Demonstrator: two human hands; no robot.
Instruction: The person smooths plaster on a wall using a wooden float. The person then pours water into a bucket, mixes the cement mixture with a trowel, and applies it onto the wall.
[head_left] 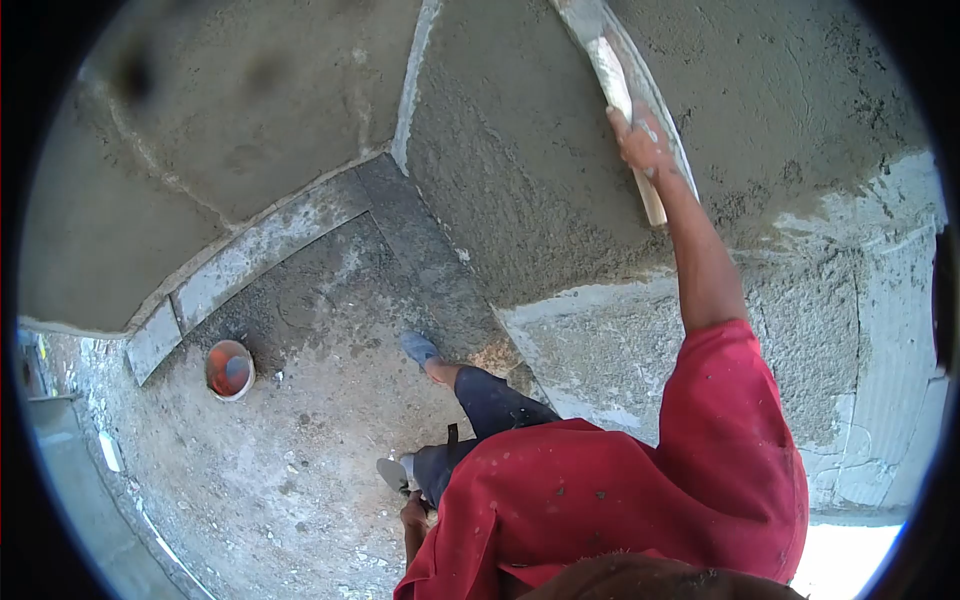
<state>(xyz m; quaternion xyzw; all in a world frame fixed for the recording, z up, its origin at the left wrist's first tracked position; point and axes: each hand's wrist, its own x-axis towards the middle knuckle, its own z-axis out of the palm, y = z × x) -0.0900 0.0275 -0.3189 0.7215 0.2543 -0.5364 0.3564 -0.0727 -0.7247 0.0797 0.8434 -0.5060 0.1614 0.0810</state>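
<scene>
The bucket [231, 370] holds orange-red items; right hand [643, 143] grips a pale bar [650, 199], left hand's [415, 512] hold unclear.

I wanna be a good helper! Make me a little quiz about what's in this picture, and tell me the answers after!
1. Pick one. Which hand grips the long pale tool?
A) Only the left
B) Only the right
C) Both
2. True or false? The bucket has something orange-red inside.
3. Fill in the blank: The colour of the shirt is ____.

Key:
1. B, the right hand has it.
2. True.
3. Red.
</scene>
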